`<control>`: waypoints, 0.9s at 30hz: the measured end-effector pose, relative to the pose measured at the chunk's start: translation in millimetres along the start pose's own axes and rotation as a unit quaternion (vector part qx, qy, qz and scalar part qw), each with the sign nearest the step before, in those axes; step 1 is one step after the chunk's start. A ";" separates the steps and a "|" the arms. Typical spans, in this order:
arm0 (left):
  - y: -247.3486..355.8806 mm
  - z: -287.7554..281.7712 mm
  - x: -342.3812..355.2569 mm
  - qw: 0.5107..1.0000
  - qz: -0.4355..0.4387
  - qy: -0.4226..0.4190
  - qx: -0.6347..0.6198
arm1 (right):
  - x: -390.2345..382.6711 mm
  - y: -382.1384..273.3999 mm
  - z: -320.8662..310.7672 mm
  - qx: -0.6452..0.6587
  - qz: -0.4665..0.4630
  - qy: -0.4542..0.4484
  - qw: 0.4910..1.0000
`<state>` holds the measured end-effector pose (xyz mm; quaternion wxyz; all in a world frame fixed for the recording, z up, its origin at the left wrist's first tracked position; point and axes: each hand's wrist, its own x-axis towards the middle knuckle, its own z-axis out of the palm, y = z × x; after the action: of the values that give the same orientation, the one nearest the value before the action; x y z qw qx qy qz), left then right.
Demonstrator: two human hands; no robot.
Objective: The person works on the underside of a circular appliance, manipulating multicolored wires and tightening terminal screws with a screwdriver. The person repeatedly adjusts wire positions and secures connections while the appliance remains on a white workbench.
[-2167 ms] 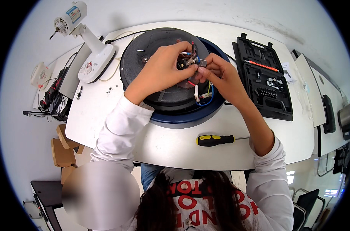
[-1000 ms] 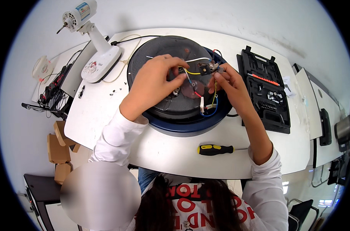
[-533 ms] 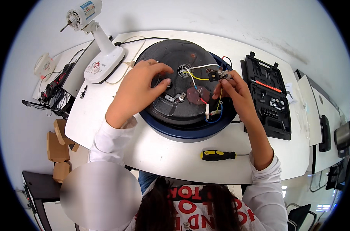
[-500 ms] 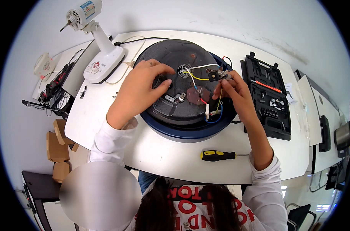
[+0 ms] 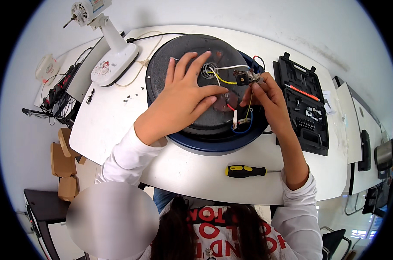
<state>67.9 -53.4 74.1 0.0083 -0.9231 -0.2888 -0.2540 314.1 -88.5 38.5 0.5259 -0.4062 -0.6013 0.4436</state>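
Observation:
My left hand [image 5: 179,95] reaches over the round black underside [image 5: 162,56] of an appliance, its fingers spread and nothing held. A coiled spring [image 5: 208,70] with white and yellow wires through it stands by its fingertips. My right hand [image 5: 270,97] pinches a small black-and-metal electrical part [image 5: 246,77] above the right side of the black body. The yellow wire [image 5: 227,81] runs from the spring toward that part. Below hang a blue wire [image 5: 245,130] and a white sleeved connector [image 5: 235,119]. A blue ring-shaped housing [image 5: 205,146] surrounds the black body.
A yellow-and-black screwdriver [image 5: 246,171] lies near the table's front edge. An open black tool case [image 5: 302,108] stands at right. A white fan base [image 5: 115,65] is at back left, with several small screws [image 5: 127,98] nearer. A black power cord [image 5: 157,36] runs behind.
My left hand has shifted right and opened out, its fingers now stretched toward the spring and covering a metal bracket. My right hand keeps its pinch on the part. The view has shifted slightly.

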 end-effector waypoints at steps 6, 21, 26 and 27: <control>16.7 -3.1 -4.7 0.998 0.013 -0.024 -0.053 | 0.2 0.6 2.8 0.006 -0.006 0.003 1.000; 33.3 -30.9 -31.7 0.996 -0.001 -0.062 -0.070 | 0.3 0.5 2.6 -0.002 0.006 0.007 1.000; 28.8 -27.7 -32.6 0.997 -0.017 -0.040 -0.068 | 0.0 -1.0 4.3 -0.001 0.009 0.011 1.000; 28.1 -26.7 -32.8 0.997 -0.021 -0.033 -0.067 | 0.1 -1.0 4.7 0.001 0.010 0.012 1.000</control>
<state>47.5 -98.4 85.5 -0.0690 -0.9232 -0.2905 -0.2420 309.4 -89.2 39.2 0.5290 -0.4168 -0.5909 0.4442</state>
